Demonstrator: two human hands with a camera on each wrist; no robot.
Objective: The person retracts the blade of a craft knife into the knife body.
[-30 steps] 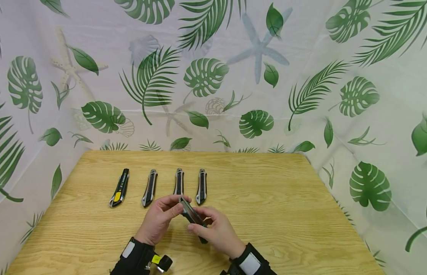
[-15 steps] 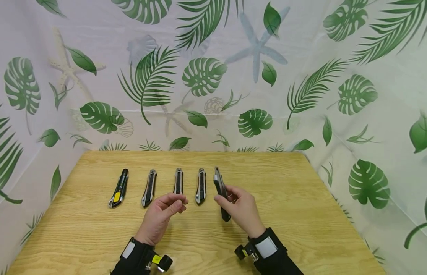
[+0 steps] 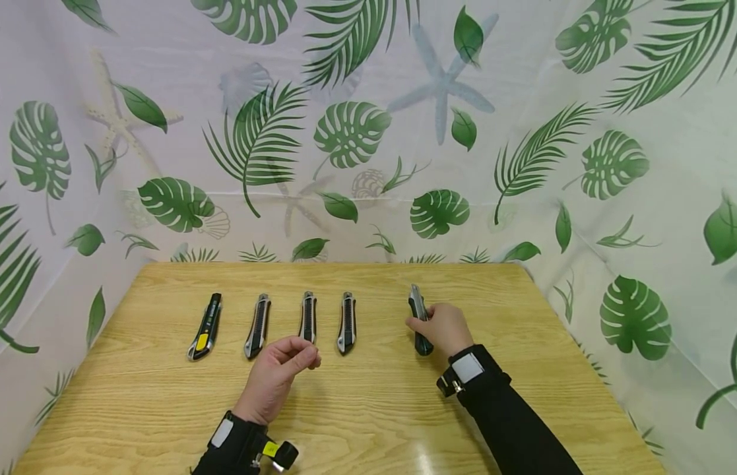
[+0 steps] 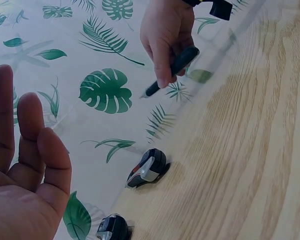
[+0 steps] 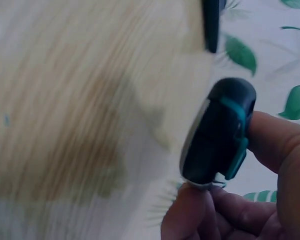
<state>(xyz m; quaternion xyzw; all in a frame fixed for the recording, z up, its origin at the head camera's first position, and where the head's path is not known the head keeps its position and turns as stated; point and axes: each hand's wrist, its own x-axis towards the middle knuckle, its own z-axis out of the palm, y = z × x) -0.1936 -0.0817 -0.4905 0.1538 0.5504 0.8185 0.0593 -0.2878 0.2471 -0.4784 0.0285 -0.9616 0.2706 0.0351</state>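
Observation:
My right hand [image 3: 448,328] pinches a utility knife [image 3: 417,303] between thumb and fingers at the right of the table. In the right wrist view its dark end [image 5: 215,135] with a teal part fills the grip. The left wrist view shows this knife [image 4: 172,72] tilted and apart from the table. My left hand [image 3: 276,376] is held near the table's middle with loosely bent fingers and nothing in them. Just beyond it lies a black and silver utility knife [image 3: 309,316], its near end close behind the fingers in the head view.
Another black and silver utility knife [image 3: 346,323] lies to the right of that one, and one more [image 3: 258,326] to the left. At the far left is a black utility knife [image 3: 206,326] with a yellow patch. A leaf-patterned cloth [image 3: 368,178] stands behind the wooden table [image 3: 368,422].
My right hand has carried the utility knife from beside my left hand to the right and away from me. My left hand let go of it and has otherwise hardly moved.

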